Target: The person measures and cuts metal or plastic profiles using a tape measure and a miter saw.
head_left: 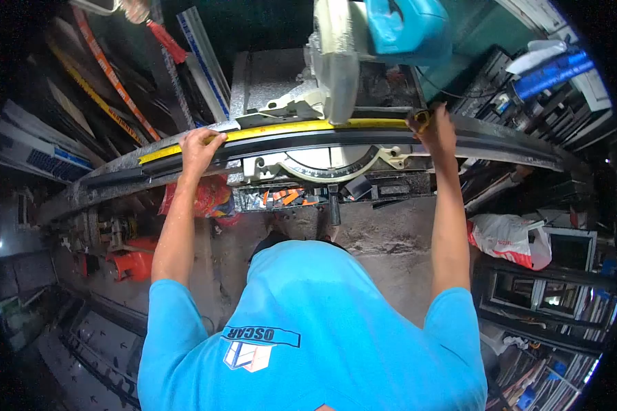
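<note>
A yellow tape measure blade (281, 129) is stretched along a long dark metal profile (281, 145) lying across the saw bench. My left hand (199, 149) is closed on the blade, thumb and fingers pinched at its edge, a little in from the blade's free end. At the other end, my right hand (440, 131) grips the tape measure's case (421, 122), which my fingers partly cover. Between my hands stands a miter saw (336, 61) with a teal motor housing, its head raised above the profile. The saw's round base (332, 164) shows in front of the profile.
Long strips and profiles (110, 75) lean at the back left. More stock (487, 82) lies at the right. Orange and grey offcuts (288, 198) fill a tray below the saw. A red plastic bag (202, 198) hangs near my left arm; a white bag (507, 238) is at the right.
</note>
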`<control>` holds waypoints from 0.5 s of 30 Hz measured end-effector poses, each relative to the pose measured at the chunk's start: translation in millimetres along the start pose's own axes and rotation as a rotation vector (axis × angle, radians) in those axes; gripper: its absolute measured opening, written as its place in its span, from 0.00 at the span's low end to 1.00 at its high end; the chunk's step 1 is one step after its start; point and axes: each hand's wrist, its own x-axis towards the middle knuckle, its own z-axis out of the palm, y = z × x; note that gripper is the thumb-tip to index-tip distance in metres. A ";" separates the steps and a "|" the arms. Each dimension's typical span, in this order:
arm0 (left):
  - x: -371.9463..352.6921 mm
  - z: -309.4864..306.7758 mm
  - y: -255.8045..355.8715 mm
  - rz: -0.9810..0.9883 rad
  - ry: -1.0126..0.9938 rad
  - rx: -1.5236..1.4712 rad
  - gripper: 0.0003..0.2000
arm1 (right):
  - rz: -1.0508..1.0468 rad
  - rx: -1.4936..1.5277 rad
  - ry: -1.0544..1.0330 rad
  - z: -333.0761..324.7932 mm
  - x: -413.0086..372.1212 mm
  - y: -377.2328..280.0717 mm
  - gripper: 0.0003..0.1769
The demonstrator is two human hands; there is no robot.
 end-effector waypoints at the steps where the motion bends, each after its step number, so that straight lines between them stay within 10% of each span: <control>1: 3.0 -3.6 1.1 0.009 -0.006 -0.001 0.12 | -0.022 -0.065 0.021 14.6 1.9 12.6 0.33; 9: 13.6 -28.0 81.7 -0.126 -0.108 -0.083 0.10 | -0.079 0.122 0.031 1.6 -24.4 14.8 0.38; 15: -3.0 -24.0 232.9 0.640 -0.265 -0.476 0.16 | 0.139 0.466 -0.155 -40.7 -75.6 -2.0 0.35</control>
